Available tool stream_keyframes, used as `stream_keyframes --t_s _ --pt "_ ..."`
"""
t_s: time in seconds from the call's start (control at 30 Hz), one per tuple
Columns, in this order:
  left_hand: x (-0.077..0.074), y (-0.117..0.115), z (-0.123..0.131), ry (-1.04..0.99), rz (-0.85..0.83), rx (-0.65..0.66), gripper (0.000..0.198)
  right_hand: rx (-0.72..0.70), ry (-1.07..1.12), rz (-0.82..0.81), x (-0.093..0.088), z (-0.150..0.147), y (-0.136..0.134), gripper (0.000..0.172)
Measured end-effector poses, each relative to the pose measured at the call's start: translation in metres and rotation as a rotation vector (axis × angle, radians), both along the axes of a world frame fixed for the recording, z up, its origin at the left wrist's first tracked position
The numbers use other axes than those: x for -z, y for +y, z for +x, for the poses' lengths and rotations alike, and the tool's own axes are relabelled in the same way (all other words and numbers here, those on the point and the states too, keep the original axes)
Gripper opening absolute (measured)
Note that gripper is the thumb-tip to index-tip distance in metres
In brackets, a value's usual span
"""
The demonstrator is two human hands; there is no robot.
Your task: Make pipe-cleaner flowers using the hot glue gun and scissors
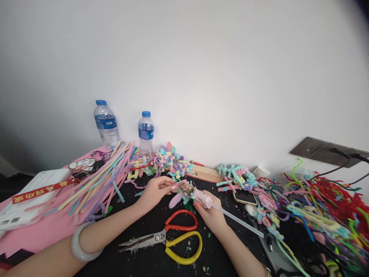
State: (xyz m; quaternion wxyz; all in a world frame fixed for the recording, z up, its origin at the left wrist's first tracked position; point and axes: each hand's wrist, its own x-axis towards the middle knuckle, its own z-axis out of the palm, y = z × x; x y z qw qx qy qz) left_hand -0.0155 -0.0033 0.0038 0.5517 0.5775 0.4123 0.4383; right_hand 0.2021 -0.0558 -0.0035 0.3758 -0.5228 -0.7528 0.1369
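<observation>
One black table (144, 265) by a white wall (201, 77); left hand (155, 191) pinches a flower (184, 191), right hand (212, 216) grips glue gun (203, 199).

Both forearms run off the bottom edge; the left hand (155, 192) meets a small pipe-cleaner flower (183, 192) at frame centre, but pinching or merely touching is too small to tell. The right hand (211, 215) grips a pink glue gun (203, 199), whose nozzle is lost in the flower. A phone (245, 197) lies half buried under the pipe-cleaner heap (317, 215) – itself cut by the right and bottom edges. The bottle (106, 124) labels at upper left are unreadable. The white box (29, 196) at far left is cropped.
</observation>
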Motion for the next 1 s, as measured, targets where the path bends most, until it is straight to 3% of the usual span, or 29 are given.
stream_keyframes --t_s 0.5,1.0 --pt "0.0035 0.0014 -0.0031 -0.063 0.009 -0.020 0.023 -0.016 -0.017 -0.025 -0.0034 -0.0009 -0.0007 0.020" --pt "0.0053 0.0029 -0.0037 -0.003 0.020 -0.012 0.020 -0.011 -0.002 -0.029 0.0012 0.0011 -0.0004 0.020"
